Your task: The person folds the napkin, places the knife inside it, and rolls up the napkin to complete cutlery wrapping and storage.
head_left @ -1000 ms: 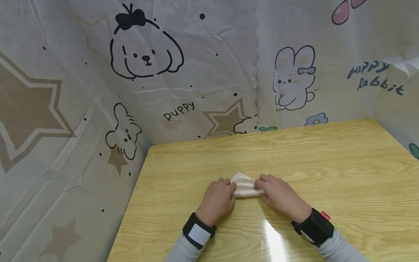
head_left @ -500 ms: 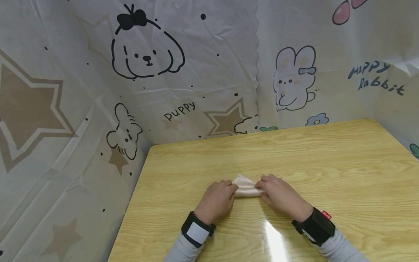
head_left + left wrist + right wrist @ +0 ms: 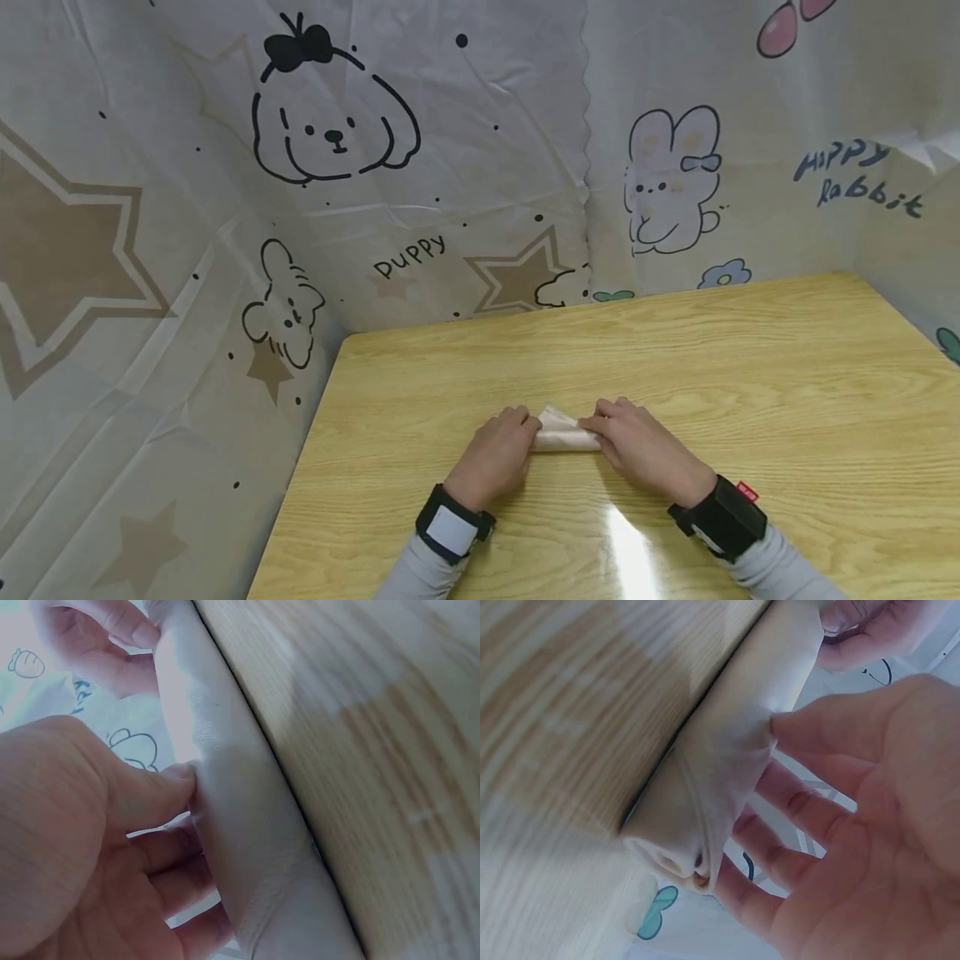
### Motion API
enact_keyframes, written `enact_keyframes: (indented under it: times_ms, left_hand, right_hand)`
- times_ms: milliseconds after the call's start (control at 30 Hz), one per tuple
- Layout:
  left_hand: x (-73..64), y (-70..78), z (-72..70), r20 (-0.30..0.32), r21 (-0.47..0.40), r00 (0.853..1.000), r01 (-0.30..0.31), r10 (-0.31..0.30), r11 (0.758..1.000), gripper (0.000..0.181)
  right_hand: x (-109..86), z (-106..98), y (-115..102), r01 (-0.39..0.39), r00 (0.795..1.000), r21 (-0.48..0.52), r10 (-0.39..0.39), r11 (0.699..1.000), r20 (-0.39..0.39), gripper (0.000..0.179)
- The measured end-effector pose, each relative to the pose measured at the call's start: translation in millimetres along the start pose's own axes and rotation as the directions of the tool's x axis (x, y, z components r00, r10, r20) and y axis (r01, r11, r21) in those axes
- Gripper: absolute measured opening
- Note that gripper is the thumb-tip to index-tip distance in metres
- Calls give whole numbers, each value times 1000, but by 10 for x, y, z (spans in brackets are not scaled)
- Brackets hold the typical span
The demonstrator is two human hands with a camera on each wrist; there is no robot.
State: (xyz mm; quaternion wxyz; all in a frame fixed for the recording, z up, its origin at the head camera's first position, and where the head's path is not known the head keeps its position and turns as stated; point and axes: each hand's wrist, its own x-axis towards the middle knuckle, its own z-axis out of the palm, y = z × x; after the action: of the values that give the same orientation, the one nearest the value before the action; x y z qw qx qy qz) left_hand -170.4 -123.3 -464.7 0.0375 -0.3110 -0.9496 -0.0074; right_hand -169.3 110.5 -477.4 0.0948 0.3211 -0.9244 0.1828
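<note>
A cream, slightly shiny cloth (image 3: 566, 440) lies rolled into a tube on the wooden table, with a pointed flap of it showing behind the roll. My left hand (image 3: 492, 454) holds the roll's left part; in the left wrist view the thumb presses the cloth (image 3: 225, 772) and the fingers reach around its far side. At the right part, my right hand (image 3: 647, 450) grips the roll the same way, thumb on the near side. The right wrist view shows the layered, spiralled end of the cloth (image 3: 671, 859). Each hand hides part of the roll in the head view.
The wooden table (image 3: 675, 350) spreads around both hands, with a bright reflection near the front. A white curtain (image 3: 480, 167) printed with animals and stars hangs behind the table, and along its left side too.
The cloth's flat triangular part has become smaller as the near edge was rolled away from me into a thicker tube. Both hands have stayed on it, with only small shifts.
</note>
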Motion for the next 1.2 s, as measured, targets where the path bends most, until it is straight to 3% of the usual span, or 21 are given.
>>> enact_keyframes:
  times_ms: [100,267,533,733,867,1200]
  left_hand:
    - [15,-18,35,8,-20,1000,10,-9,1000,19]
    - [52,-27,62,-54,-82,997,51,-55,995,13]
    - [63,-7,66,-142,-16,989,29,-31,999,11]
    - [9,2,22,-89,-36,996,20,-23,999,16]
    - [-6,10,31,-43,-36,998,38,-40,999,23]
    - [24,10,55,-96,19,995,40,-38,999,20]
  right_hand:
    - [-17,7,9,-26,999,18,27,999,-42,21]
    - [-17,18,15,-42,996,-8,42,999,-84,16]
    - [-7,-6,-9,-32,998,-67,28,997,-51,7]
    - [-34,-41,-30,-62,998,-45,63,997,28,14]
    - [-48,-31,-33,-72,997,-31,73,997,35,19]
    - [-31,25,21,-55,998,-27,55,998,-4,19]
